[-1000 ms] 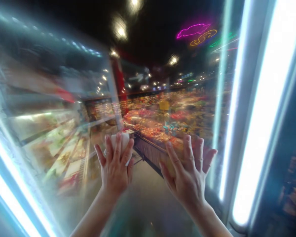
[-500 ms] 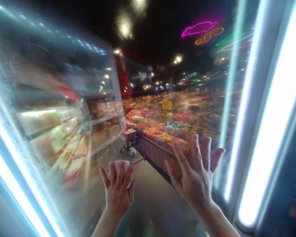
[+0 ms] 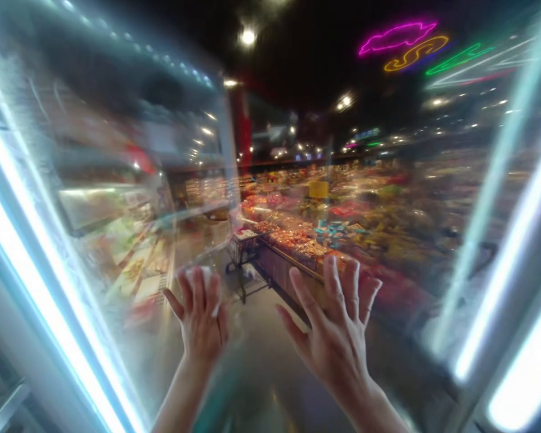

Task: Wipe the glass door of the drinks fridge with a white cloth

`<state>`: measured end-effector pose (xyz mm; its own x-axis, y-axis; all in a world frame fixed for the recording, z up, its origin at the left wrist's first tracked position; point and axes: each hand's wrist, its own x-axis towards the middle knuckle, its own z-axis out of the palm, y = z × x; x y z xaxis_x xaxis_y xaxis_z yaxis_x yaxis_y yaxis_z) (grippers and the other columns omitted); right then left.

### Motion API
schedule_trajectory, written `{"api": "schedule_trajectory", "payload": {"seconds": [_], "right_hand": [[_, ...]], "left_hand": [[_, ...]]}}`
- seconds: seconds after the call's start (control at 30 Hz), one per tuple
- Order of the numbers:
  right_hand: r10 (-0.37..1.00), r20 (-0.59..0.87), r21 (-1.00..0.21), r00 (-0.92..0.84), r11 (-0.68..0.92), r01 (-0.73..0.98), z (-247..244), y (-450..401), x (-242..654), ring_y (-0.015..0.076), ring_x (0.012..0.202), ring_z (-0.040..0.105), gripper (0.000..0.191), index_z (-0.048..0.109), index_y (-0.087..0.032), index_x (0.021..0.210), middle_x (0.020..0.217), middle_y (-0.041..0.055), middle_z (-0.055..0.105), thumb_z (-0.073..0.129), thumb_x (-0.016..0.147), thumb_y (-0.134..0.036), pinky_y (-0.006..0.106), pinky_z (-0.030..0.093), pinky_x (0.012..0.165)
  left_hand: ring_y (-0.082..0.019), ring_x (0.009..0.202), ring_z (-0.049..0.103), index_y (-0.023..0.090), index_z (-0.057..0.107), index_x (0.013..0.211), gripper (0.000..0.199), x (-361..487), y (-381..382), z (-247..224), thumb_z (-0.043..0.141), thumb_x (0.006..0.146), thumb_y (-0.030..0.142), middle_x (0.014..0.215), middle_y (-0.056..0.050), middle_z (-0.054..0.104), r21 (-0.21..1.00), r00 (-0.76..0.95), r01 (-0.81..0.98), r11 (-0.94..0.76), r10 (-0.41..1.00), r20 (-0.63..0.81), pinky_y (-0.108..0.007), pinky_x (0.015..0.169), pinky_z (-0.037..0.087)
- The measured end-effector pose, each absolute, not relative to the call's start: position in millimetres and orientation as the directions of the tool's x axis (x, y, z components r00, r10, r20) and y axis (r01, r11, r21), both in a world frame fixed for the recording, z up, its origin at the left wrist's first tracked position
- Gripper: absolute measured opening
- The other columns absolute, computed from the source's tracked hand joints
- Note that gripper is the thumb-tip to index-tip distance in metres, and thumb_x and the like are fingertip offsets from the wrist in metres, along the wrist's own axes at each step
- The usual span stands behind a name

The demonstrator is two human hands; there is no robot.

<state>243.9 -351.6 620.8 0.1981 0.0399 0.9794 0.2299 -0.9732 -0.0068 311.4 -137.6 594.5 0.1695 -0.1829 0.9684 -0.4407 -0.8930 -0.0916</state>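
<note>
My left hand (image 3: 202,328) is raised with its fingers over a crumpled white cloth (image 3: 216,310), pressing it against a clear glass pane (image 3: 94,264). Only the edges of the cloth show past the fingertips and beside the thumb; the kind of fabric or paper cannot be made out. To the right, my right hand (image 3: 338,331) is open and empty, fingers spread and palm facing away from me. It looks to rest on or just in front of the glass; contact cannot be told for sure.
Bright light tubes flank me on the left (image 3: 40,258) and right (image 3: 527,361). Beyond the glass stand a shopping cart (image 3: 246,240) and a long produce counter (image 3: 293,240). Neon signs (image 3: 397,39) glow at upper right. Much of the scene is blurred.
My view has turned left, so the background shifts right. My left hand, with the cloth, is further left and slightly higher in view; my right hand is further left, still spread.
</note>
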Motion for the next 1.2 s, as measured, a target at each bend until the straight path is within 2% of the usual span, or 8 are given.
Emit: {"api": "schedule_trajectory", "payload": {"seconds": [0.07,0.13,0.3,0.47,0.7,0.9,1.07,1.2], "right_hand": [[0.033,0.980,-0.017,0.196,-0.968,0.251,624.4,-333.9,249.1,0.0409,0.157,0.016,0.080,0.019,-0.039,0.163,0.172,0.0046,0.016,0.064,0.097,-0.041,0.069,0.027,0.120],[0.030,0.981,-0.023,0.194,-0.963,0.267,628.4,-318.5,253.7,0.0409,0.157,0.013,0.080,0.019,-0.040,0.163,0.172,0.0047,0.017,0.065,0.097,-0.041,0.071,0.024,0.120],[0.009,0.982,-0.040,0.189,-0.966,0.256,631.4,-289.2,263.0,0.0423,0.157,0.007,0.078,0.021,-0.040,0.162,0.171,0.0047,0.020,0.064,0.097,-0.038,0.075,0.022,0.119],[-0.001,0.986,-0.040,0.165,-0.972,0.230,634.0,-258.3,275.0,0.0436,0.157,0.007,0.082,0.019,-0.041,0.162,0.172,0.0028,0.014,0.067,0.095,-0.039,0.076,0.023,0.118],[-0.068,0.988,-0.092,0.141,-0.982,0.166,636.8,-229.2,287.2,0.0454,0.157,0.005,0.081,0.019,-0.038,0.163,0.172,0.0043,0.016,0.065,0.096,-0.042,0.079,0.021,0.117],[-0.082,0.990,-0.096,0.118,-0.988,0.125,634.5,-197.4,295.7,0.0460,0.157,0.004,0.082,0.017,-0.037,0.163,0.172,0.0078,0.016,0.063,0.096,-0.048,0.081,0.017,0.116],[-0.093,0.990,-0.106,0.110,-0.987,0.121,628.0,-173.3,304.0,0.0443,0.157,0.005,0.078,0.018,-0.039,0.163,0.173,0.0054,0.008,0.060,0.098,-0.048,0.079,0.015,0.118],[-0.082,0.993,-0.091,0.085,-0.990,0.107,629.7,-161.6,307.5,0.0426,0.157,0.004,0.076,0.019,-0.037,0.163,0.173,0.0057,0.005,0.059,0.099,-0.047,0.078,0.012,0.119]], "left_hand": [[-0.031,0.159,-0.010,0.028,0.010,0.163,0.073,317.5,-124.4,620.1,0.043,0.099,0.019,0.172,-0.007,0.002,0.025,0.204,-0.434,-0.900,-0.071,0.976,-0.069,0.124,-0.009],[-0.031,0.159,-0.011,0.027,0.010,0.163,0.072,320.2,-113.3,626.9,0.042,0.099,0.020,0.173,-0.008,0.001,0.069,0.224,-0.424,-0.903,-0.031,0.974,-0.069,0.124,-0.009],[-0.027,0.159,-0.009,0.024,0.010,0.163,0.079,324.6,-80.8,590.6,0.048,0.095,0.015,0.173,-0.005,-0.002,-0.082,0.186,-0.410,-0.908,-0.171,0.968,-0.057,0.127,-0.012],[-0.028,0.159,-0.011,0.028,0.007,0.163,0.073,340.5,-38.5,628.5,0.041,0.099,0.020,0.172,-0.007,0.000,0.056,0.228,-0.408,-0.911,-0.042,0.973,-0.065,0.125,-0.010],[-0.027,0.159,-0.009,0.024,0.010,0.163,0.079,344.0,-9.1,598.8,0.049,0.095,0.015,0.173,-0.005,-0.001,-0.102,0.204,-0.420,-0.902,-0.203,0.958,-0.056,0.128,-0.013],[-0.032,0.159,-0.007,0.029,0.008,0.163,0.069,366.3,37.7,640.7,0.038,0.101,0.024,0.172,-0.009,0.006,0.091,0.234,-0.436,-0.896,-0.015,0.972,-0.070,0.123,-0.010],[-0.027,0.159,-0.006,0.029,0.008,0.163,0.075,364.4,43.6,600.8,0.043,0.098,0.016,0.171,-0.006,0.007,0.052,0.234,-0.453,-0.890,-0.062,0.970,-0.063,0.127,-0.009],[-0.031,0.159,-0.001,0.031,0.013,0.162,0.074,369.0,46.4,640.6,0.049,0.098,0.026,0.172,-0.007,0.007,0.000,0.184,-0.485,-0.874,-0.102,0.978,-0.066,0.125,-0.009]]}}
